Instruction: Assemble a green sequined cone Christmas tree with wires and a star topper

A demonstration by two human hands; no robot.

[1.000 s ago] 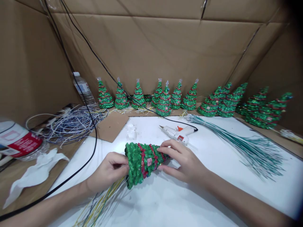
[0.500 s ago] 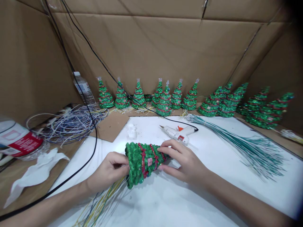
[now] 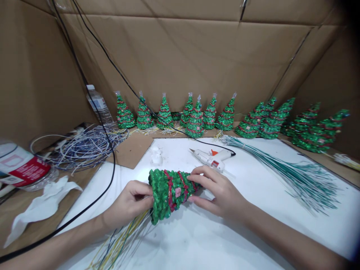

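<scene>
A small green glittery Christmas tree (image 3: 165,193) with red garland lies on its side over the white table (image 3: 225,232), tip pointing right. My left hand (image 3: 128,204) grips its wide base, fingers curled, where thin yellow and green wires (image 3: 123,240) trail out toward me. My right hand (image 3: 218,191) wraps its fingers round the narrow top end of the tree.
A white glue gun (image 3: 210,158) lies just behind the hands, with a black cord (image 3: 112,165) running left. A bundle of green wires (image 3: 284,170) lies to the right. Several finished trees (image 3: 194,120) line the cardboard back wall. A wire tangle (image 3: 81,146), a bottle (image 3: 97,105) and tissue (image 3: 42,206) sit at the left.
</scene>
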